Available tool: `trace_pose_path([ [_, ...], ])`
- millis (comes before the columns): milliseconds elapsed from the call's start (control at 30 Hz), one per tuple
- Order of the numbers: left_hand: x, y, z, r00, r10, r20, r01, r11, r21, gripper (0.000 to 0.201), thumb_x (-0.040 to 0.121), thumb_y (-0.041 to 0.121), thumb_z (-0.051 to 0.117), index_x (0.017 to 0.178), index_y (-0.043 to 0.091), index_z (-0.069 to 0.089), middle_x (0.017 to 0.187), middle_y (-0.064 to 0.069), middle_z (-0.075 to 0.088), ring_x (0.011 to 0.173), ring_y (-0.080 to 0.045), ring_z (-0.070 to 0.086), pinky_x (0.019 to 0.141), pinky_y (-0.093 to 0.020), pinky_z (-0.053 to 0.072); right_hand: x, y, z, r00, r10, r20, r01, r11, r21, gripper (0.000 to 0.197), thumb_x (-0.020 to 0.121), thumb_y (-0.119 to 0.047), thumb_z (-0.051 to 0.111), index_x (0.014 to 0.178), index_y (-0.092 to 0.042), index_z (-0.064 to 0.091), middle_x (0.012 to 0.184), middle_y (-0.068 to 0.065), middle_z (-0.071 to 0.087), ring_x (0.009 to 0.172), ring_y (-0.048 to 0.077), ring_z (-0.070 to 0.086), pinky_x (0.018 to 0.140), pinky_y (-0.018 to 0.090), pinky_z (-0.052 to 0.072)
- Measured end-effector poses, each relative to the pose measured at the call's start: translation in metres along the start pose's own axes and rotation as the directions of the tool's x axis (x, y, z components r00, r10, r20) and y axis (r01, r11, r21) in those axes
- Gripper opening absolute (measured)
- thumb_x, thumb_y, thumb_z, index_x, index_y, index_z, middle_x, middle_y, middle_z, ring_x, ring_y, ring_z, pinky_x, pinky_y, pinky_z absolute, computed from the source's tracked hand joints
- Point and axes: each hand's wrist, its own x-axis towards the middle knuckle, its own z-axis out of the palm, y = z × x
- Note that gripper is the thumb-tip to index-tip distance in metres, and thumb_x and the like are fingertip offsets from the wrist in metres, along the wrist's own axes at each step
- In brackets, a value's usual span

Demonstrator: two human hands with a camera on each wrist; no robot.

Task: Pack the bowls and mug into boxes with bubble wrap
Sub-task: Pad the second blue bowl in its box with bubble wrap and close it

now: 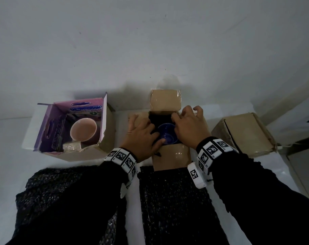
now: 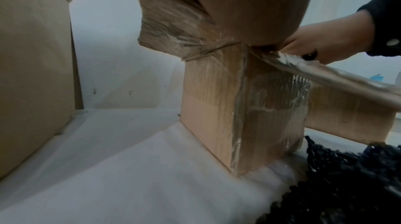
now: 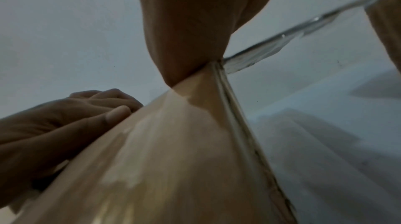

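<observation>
Two hands reach into an open brown cardboard box at the middle of a white desk, where a blue bowl sits upright on dark bubble wrap lining the inside; the left hand lies over the box's left flap with fingers fairly straight and the thumb touching the bowl's near rim, gripping nothing that can be seen; the right hand rests on the right flap with fingers curled over the box's edge beside the bowl, though whether they hold the flap cannot be told; the box's far flap stands up and its near flap, shiny with tape, lies flat towards the person; to the left, well apart, a purple-lined box stands open with a pink mug upright inside; to the right sits a closed cardboard box; two sheets of dark bubble wrap lie on the desk in front of the boxes, partly under the person's black sleeves; both wrists carry white bands with black square markers; the left wrist view shows the middle box's taped corner from outside, and the right wrist view is blurred.
</observation>
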Motion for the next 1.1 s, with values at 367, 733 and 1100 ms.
trace_pose_path([
  [367, -0.003, 0.022, -0.008, 0.974, -0.136, 0.179, 0.119, 0.988, 0.103, 0.092, 0.087, 0.073, -0.004, 0.087, 0.022, 0.073, 0.094, 0.004, 0.070, 0.126, -0.024, 0.043, 0.111, -0.058, -0.010, -0.042, 0.003, -0.007, 0.998, 0.031, -0.047, -0.020, 0.975, 0.223, 0.019, 0.090, -0.039, 0.047, 0.102, -0.028, 0.056, 0.110, -0.006, 0.062, 0.121, 0.023, 0.039, 0.097, 0.045, 0.014],
  [733, -0.049, 0.059, -0.025, 0.990, -0.068, -0.123, 0.055, 0.993, -0.100, 0.033, 0.081, 0.043, 0.044, 0.096, 0.022, 0.065, 0.099, 0.003, 0.066, 0.096, -0.024, 0.055, 0.091, -0.043, 0.034, -0.171, -0.018, -0.006, 0.995, 0.096, 0.036, -0.101, 0.847, 0.522, 0.023, 0.079, -0.047, 0.056, 0.083, -0.025, 0.052, 0.070, -0.007, 0.056, 0.072, 0.019, 0.054, 0.067, 0.037, 0.043],
  [1100, -0.124, 0.091, -0.020, 0.989, 0.137, 0.063, -0.117, 0.961, -0.249, 0.094, 0.066, 0.061, 0.060, 0.147, 0.027, 0.028, 0.149, 0.000, 0.034, 0.134, -0.024, 0.029, 0.106, -0.043, 0.030, -0.216, -0.063, -0.003, 0.989, 0.040, 0.145, -0.094, 0.917, 0.387, 0.025, 0.071, -0.012, 0.061, 0.087, -0.030, 0.065, 0.092, -0.005, 0.059, 0.099, 0.029, 0.050, 0.082, 0.042, 0.036],
])
